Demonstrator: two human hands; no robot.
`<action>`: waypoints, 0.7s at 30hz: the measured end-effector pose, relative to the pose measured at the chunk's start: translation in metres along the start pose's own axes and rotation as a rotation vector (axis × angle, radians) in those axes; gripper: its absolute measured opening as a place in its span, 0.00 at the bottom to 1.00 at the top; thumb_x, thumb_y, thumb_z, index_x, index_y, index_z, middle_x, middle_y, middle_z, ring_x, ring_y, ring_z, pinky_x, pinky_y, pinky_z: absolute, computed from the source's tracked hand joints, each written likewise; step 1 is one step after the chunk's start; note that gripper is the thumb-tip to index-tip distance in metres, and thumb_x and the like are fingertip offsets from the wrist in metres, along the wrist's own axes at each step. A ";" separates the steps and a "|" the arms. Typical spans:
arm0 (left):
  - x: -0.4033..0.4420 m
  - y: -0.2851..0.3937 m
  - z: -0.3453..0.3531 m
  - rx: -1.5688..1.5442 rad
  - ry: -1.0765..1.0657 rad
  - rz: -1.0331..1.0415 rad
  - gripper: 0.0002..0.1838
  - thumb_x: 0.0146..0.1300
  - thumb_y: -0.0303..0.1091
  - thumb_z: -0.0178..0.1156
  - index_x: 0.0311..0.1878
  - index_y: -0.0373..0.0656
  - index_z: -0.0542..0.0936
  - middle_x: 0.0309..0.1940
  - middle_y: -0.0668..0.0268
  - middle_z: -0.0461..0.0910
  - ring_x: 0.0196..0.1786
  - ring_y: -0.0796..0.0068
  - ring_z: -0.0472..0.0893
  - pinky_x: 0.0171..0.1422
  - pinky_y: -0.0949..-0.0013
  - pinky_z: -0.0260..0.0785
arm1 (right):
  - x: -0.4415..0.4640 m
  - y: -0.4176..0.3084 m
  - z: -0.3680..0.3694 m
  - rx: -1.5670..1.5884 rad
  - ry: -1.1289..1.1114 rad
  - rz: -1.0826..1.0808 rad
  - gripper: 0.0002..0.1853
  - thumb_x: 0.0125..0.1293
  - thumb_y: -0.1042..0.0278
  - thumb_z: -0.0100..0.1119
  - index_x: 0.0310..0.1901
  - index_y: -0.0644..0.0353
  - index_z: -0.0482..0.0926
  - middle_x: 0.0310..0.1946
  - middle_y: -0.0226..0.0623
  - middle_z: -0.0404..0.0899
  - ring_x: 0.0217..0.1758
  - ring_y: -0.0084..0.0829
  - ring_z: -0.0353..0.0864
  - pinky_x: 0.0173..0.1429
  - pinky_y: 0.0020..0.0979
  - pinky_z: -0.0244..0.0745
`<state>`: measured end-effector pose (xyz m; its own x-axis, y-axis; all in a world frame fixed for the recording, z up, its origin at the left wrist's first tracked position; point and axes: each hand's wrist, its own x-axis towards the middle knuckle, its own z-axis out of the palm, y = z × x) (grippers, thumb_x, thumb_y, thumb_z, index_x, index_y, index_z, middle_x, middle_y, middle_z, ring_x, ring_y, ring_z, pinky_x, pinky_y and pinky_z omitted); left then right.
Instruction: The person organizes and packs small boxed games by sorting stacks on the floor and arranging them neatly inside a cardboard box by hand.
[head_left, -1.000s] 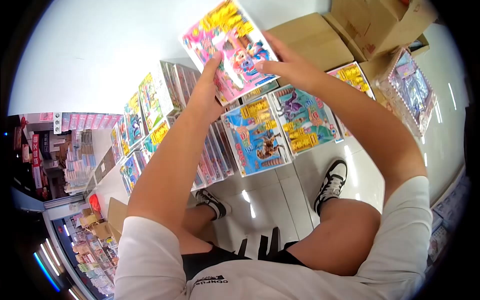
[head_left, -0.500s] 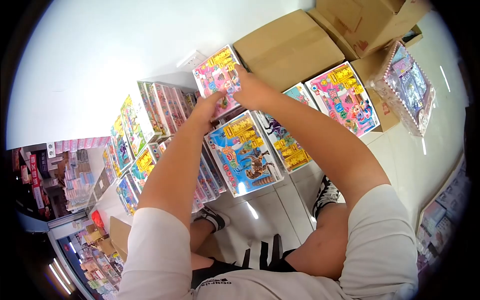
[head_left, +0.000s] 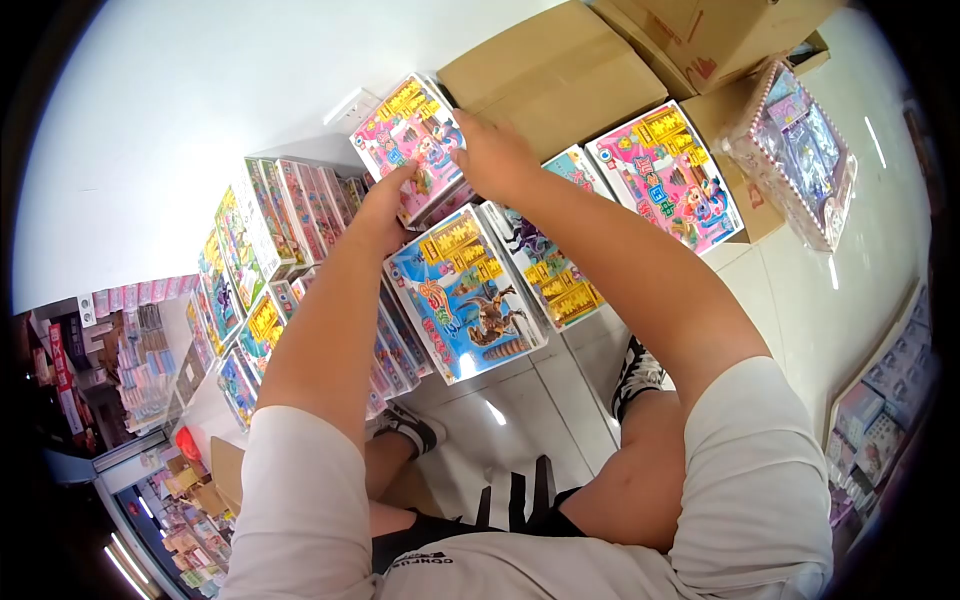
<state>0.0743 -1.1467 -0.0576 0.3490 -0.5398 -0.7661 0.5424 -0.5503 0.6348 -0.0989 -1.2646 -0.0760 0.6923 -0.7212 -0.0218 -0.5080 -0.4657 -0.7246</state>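
Close to the white wall, a pink boxed toy set (head_left: 412, 140) with yellow lettering and cartoon figures is between my two hands. My left hand (head_left: 383, 208) grips its lower left part, the thumb lying on the printed face. At the right edge, my right hand (head_left: 497, 158) holds the box with its thumb on the front; its other fingers are partly hidden and slightly blurred. Just below lies a blue dinosaur box (head_left: 465, 295). Beside that, a teal box (head_left: 560, 285) is partly covered by my right forearm.
Another pink box (head_left: 665, 175) lies to the right. Large brown cartons (head_left: 555, 75) stand behind. Stacked boxed sets (head_left: 300, 210) line the wall at left. A clear-fronted package (head_left: 795, 150) sits on the tiled floor at far right, and shelves of goods (head_left: 150, 360) appear far left.
The whole view has shifted slightly, so everything sits a little further left and higher. Both hands remain on the pink box, which tilts slightly and shows more of its lower side.
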 end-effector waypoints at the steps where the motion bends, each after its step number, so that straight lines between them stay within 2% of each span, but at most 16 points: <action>1: -0.002 0.001 0.002 -0.017 -0.017 -0.008 0.24 0.76 0.48 0.61 0.67 0.44 0.76 0.59 0.56 0.84 0.58 0.58 0.86 0.66 0.47 0.76 | 0.001 0.000 -0.003 0.018 -0.013 0.006 0.37 0.74 0.53 0.62 0.79 0.61 0.63 0.66 0.55 0.79 0.68 0.53 0.78 0.71 0.50 0.74; 7: -0.003 0.004 0.000 -0.112 -0.102 -0.025 0.25 0.78 0.50 0.59 0.68 0.45 0.76 0.63 0.55 0.83 0.61 0.55 0.85 0.71 0.46 0.74 | 0.007 0.037 -0.031 0.363 -0.270 -0.267 0.42 0.64 0.67 0.73 0.78 0.61 0.64 0.65 0.49 0.81 0.63 0.43 0.84 0.67 0.41 0.78; 8: -0.005 0.003 0.001 -0.118 -0.054 -0.039 0.26 0.78 0.52 0.58 0.69 0.46 0.76 0.63 0.56 0.83 0.62 0.55 0.84 0.71 0.45 0.73 | 0.007 0.042 -0.029 0.333 -0.268 -0.260 0.41 0.63 0.68 0.73 0.77 0.61 0.65 0.64 0.49 0.81 0.63 0.43 0.84 0.67 0.41 0.78; 11: 0.010 -0.001 -0.008 -0.118 -0.082 -0.036 0.28 0.76 0.57 0.58 0.70 0.50 0.75 0.64 0.61 0.83 0.64 0.57 0.82 0.69 0.41 0.71 | 0.004 0.039 -0.039 0.247 -0.253 -0.236 0.38 0.61 0.71 0.75 0.73 0.62 0.71 0.62 0.50 0.82 0.63 0.44 0.84 0.67 0.40 0.77; 12: 0.004 0.000 -0.002 -0.094 -0.073 -0.025 0.29 0.76 0.60 0.57 0.70 0.52 0.76 0.64 0.64 0.83 0.66 0.59 0.81 0.70 0.41 0.69 | 0.004 0.039 -0.037 0.200 -0.214 -0.240 0.37 0.60 0.70 0.75 0.71 0.61 0.72 0.62 0.49 0.83 0.63 0.45 0.83 0.67 0.42 0.77; 14: 0.013 -0.003 -0.008 -0.089 -0.043 -0.020 0.29 0.76 0.60 0.55 0.70 0.52 0.76 0.64 0.63 0.83 0.65 0.59 0.81 0.68 0.40 0.71 | 0.006 0.039 -0.030 0.106 -0.142 -0.248 0.35 0.59 0.67 0.76 0.69 0.59 0.76 0.61 0.47 0.84 0.64 0.49 0.83 0.66 0.44 0.78; 17: 0.016 -0.004 -0.006 -0.130 -0.052 0.055 0.28 0.77 0.59 0.52 0.69 0.52 0.76 0.64 0.62 0.83 0.63 0.59 0.83 0.65 0.41 0.73 | 0.008 0.040 -0.032 0.112 -0.152 -0.271 0.37 0.61 0.66 0.75 0.72 0.59 0.73 0.62 0.49 0.83 0.64 0.50 0.83 0.66 0.45 0.78; 20: 0.019 -0.009 -0.001 -0.206 -0.067 0.120 0.27 0.77 0.57 0.51 0.69 0.51 0.76 0.64 0.61 0.83 0.61 0.58 0.83 0.62 0.43 0.74 | 0.015 0.050 -0.020 0.288 -0.184 -0.278 0.39 0.62 0.64 0.74 0.74 0.59 0.70 0.61 0.49 0.83 0.64 0.50 0.83 0.66 0.46 0.78; 21: 0.022 -0.012 -0.002 -0.232 -0.069 0.132 0.27 0.78 0.57 0.51 0.69 0.51 0.76 0.64 0.60 0.83 0.60 0.58 0.84 0.61 0.43 0.75 | 0.012 0.047 -0.022 0.238 -0.165 -0.274 0.39 0.63 0.64 0.74 0.75 0.59 0.69 0.62 0.49 0.83 0.65 0.50 0.82 0.67 0.46 0.77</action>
<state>0.0767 -1.1503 -0.0822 0.3801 -0.6434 -0.6645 0.6592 -0.3156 0.6825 -0.1261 -1.3061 -0.0958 0.8686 -0.4856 0.0985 -0.1732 -0.4838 -0.8579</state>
